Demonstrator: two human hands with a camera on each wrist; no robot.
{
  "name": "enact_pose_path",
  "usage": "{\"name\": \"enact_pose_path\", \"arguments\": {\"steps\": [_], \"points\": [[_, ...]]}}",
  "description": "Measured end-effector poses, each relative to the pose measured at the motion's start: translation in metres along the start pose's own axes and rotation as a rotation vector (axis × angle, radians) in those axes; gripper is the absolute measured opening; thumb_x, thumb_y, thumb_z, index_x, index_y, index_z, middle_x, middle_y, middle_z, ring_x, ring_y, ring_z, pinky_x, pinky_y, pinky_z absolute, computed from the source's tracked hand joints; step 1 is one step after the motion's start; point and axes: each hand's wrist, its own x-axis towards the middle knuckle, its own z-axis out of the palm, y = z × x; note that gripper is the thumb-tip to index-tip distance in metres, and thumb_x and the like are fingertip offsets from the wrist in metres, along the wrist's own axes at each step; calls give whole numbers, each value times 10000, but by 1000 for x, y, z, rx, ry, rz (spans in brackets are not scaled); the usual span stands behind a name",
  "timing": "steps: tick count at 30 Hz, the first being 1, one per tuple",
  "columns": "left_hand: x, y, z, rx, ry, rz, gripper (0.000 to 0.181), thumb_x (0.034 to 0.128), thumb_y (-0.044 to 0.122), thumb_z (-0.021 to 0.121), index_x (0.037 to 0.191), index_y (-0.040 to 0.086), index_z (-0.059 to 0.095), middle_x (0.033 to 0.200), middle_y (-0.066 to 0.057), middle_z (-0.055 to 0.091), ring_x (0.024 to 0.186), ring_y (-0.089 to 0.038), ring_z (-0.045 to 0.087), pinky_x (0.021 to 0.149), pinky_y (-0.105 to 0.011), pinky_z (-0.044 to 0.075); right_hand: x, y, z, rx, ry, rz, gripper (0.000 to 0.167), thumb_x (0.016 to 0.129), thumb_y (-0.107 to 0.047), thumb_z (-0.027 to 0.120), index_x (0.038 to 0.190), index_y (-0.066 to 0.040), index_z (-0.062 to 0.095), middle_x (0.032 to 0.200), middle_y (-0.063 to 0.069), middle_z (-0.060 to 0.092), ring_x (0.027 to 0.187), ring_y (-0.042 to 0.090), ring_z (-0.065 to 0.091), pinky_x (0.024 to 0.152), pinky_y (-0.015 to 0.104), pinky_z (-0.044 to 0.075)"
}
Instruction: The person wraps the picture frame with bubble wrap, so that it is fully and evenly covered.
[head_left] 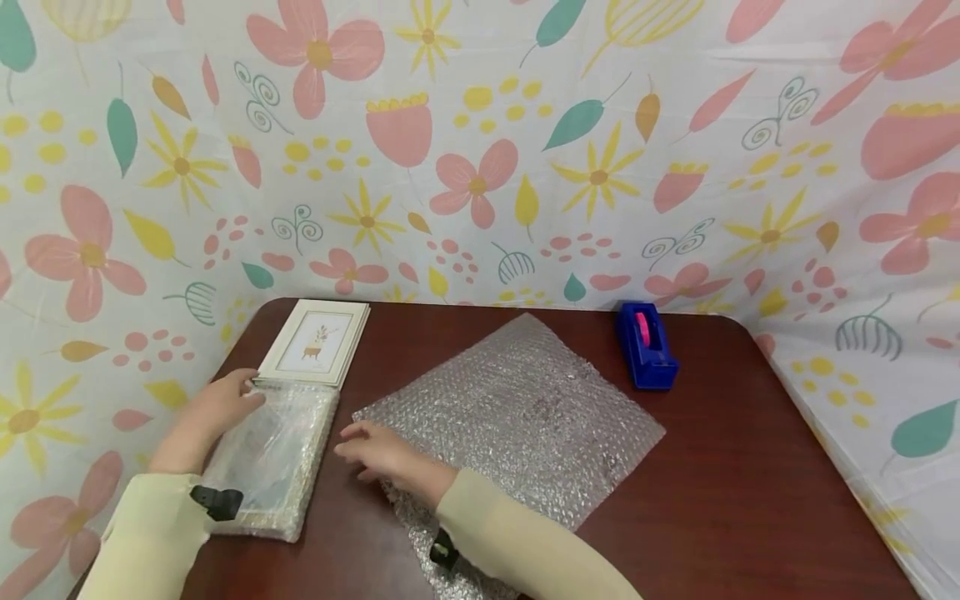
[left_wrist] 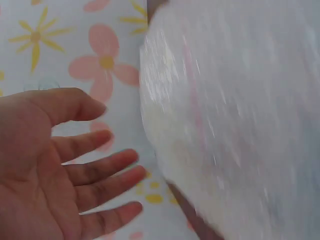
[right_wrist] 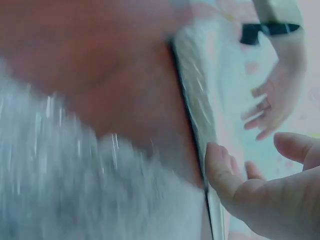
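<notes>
A bubble-wrapped flat bundle (head_left: pixel 273 454) lies at the left of the table, its contents blurred by the wrap. Above it in the head view is a stack of cream picture frames (head_left: pixel 337 329), the top one bearing a plant print. My left hand (head_left: pixel 217 408) hovers by the bundle's upper left edge, and its fingers (left_wrist: pixel 107 172) are spread and hold nothing in the left wrist view. Over the left corner of a bubble wrap sheet (head_left: pixel 517 400) is my right hand (head_left: pixel 386 452), fingers loosely extended with nothing in them. Whether it touches the sheet I cannot tell.
A blue tape dispenser (head_left: pixel 647 350) with a pink core stands at the back right of the dark brown table (head_left: pixel 727 467). Behind and beside the table hangs a flowered cloth (head_left: pixel 480 100). Black straps circle both sleeves near the wrists.
</notes>
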Motion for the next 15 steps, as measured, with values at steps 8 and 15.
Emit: {"name": "enact_pose_path", "arguments": {"steps": [8,15], "points": [[24,34,4,-173,86,26,645,1050,249,476,1551,-108,282,1519,-417,371,1396,-572,394,1086,-660,431,16,-8,-53,170,-10,-53,456,1041,-124,524,1464,38,470,1507,246,519,1378,424,533,1107,527,505],[59,42,2,-287,34,-35,723,1071,343,409,1605,-70,148,1612,-396,227,1495,-548,257,1201,-658,306,45,-20,-59,270,-56,11,514,1086,-120,429,1577,2,341,1634,214,379,1506,384,400,1210,551,392]]}}
